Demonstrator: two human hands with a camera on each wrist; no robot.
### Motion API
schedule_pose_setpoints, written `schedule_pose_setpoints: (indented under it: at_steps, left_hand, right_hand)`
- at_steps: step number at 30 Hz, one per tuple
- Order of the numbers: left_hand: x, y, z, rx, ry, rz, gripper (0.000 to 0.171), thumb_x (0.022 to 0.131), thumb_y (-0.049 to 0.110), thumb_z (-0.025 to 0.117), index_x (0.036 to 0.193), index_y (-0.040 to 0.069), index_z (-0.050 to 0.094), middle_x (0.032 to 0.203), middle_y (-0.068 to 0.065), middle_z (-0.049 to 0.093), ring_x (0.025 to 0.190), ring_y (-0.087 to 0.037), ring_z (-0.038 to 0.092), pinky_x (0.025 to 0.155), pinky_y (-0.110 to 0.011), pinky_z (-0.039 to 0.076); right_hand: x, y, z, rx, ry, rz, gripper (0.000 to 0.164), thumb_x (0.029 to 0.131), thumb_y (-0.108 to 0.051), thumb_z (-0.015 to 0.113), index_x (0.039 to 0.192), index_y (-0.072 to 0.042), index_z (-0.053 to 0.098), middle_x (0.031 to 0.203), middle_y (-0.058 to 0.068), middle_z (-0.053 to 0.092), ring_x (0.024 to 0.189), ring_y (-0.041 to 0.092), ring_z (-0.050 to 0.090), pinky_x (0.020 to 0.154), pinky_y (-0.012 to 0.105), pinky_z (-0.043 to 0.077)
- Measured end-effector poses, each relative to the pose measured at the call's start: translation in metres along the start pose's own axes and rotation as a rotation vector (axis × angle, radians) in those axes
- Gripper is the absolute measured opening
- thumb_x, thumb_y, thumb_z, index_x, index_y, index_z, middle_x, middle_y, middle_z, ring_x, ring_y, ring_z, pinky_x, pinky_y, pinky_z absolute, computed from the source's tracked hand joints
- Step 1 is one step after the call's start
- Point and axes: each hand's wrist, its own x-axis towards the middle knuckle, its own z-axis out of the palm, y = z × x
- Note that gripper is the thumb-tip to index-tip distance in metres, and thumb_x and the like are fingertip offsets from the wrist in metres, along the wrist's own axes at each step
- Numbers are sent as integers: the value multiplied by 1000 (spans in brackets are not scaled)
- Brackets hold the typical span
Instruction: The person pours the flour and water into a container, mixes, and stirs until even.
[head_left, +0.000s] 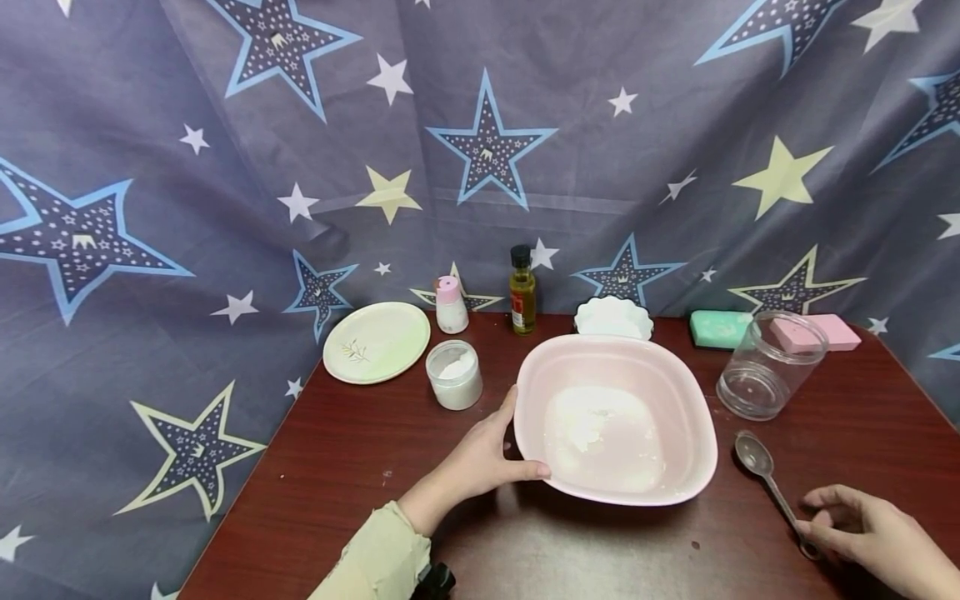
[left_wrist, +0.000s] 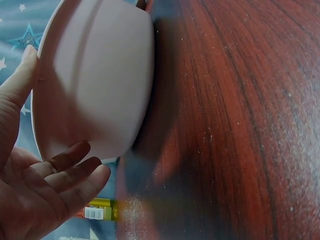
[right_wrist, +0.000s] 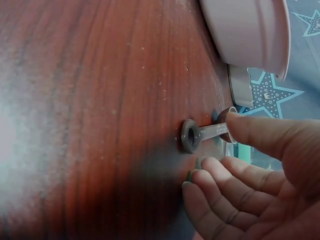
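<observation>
A pale pink bowl (head_left: 611,433), square with rounded corners and with a shiny wet-looking patch inside, stands on the table. My left hand (head_left: 491,454) holds its near left corner, thumb on the rim and the other fingers by the outer wall (left_wrist: 107,80). A metal spoon (head_left: 772,487) lies to the right of the bowl, its bowl end pointing away. Beside the spoon's ringed handle end (right_wrist: 190,136) is my right hand (head_left: 862,529), fingers loosely bent and not closed round the handle.
Behind the bowl are a white scalloped dish (head_left: 615,318) and an oil bottle (head_left: 522,296). A jar of white powder (head_left: 454,379), a pink-capped shaker (head_left: 452,308) and a plate (head_left: 375,342) stand left. An empty clear jar (head_left: 761,383), green block (head_left: 716,329) and pink block (head_left: 836,332) are right.
</observation>
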Motion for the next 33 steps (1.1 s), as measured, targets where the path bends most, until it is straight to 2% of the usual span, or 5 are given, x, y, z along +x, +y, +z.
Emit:
schedule_pose_setpoints:
  at_steps: [4,12,23,26,33]
  left_hand:
    - [0,0,0,1,-1,-6,115,73,41,86,157,8,14,139,-17,51,112,-22,56,90,-42,52]
    - [0,-1,0,9,-1,-6,115,73,42,85,156,5,14,140,-17,50,112,-22,56,91,-41,52]
    - [-1,1,0,16,-2,-17,115,73,42,85,156,5,14,144,-18,46,113,-22,55,91,-42,52]
    - [-1,2,0,23,4,-7,115,73,41,85,156,4,14,142,-19,48,111,-22,56,90,-42,52]
    - [0,2,0,25,6,-7,115,73,40,86,156,4,14,140,-18,50,111,-21,56,90,-41,52]
  right_hand:
    - [-4,3,4,-31,4,-26,34,86,-28,75,102,0,65,76,-5,61,63,2,51,57,22,40]
    - [1,6,8,-59,-51,13,28,84,-30,77,89,-6,63,74,-4,59,64,7,50,59,26,38]
    - [0,8,11,-142,-47,-74,19,85,-27,75,75,-16,64,68,-7,55,61,1,41,58,24,33]
    - [-1,7,10,-133,-58,-67,18,86,-27,74,75,-16,65,69,-7,55,61,1,40,59,24,33]
    - [-1,7,5,-12,-97,-49,17,92,-24,68,84,-10,71,77,-4,63,66,0,42,60,21,35]
